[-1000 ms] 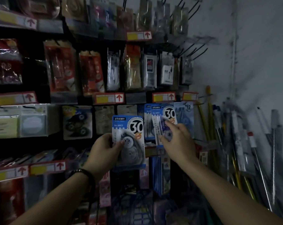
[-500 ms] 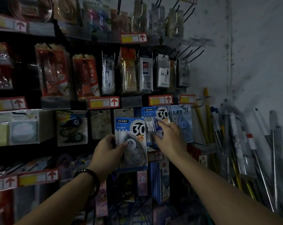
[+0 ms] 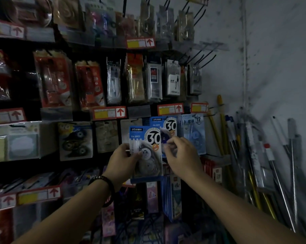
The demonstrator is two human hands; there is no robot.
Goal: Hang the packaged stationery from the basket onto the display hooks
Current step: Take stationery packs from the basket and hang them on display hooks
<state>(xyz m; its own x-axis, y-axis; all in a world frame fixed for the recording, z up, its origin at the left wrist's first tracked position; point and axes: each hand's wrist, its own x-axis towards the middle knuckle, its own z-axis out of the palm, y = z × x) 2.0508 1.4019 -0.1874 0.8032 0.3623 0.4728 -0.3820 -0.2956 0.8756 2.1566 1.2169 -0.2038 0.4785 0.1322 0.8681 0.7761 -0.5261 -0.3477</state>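
Observation:
My left hand (image 3: 122, 161) grips a blue carded correction tape pack (image 3: 148, 138) marked "30" by its left edge, upright in front of the display rack. Behind it and to the right, a matching "30" pack (image 3: 168, 124) hangs in the row under the red price tags. My right hand (image 3: 184, 157) is at that hanging pack, its curled fingertips pinching the pack's front. The hook that carries the hanging pack is hidden behind the cards.
A pale blue "12" pack (image 3: 192, 131) hangs just right of the "30" packs. Bare black hooks (image 3: 206, 59) stick out at the upper right. Poles and rods (image 3: 254, 164) lean in the corner against the grey wall. Packed goods fill the rack on the left.
My left hand has carried its pack up and to the right, so it now overlaps the hanging pack. My right hand's fingers went from laid flat on the hanging pack to curled.

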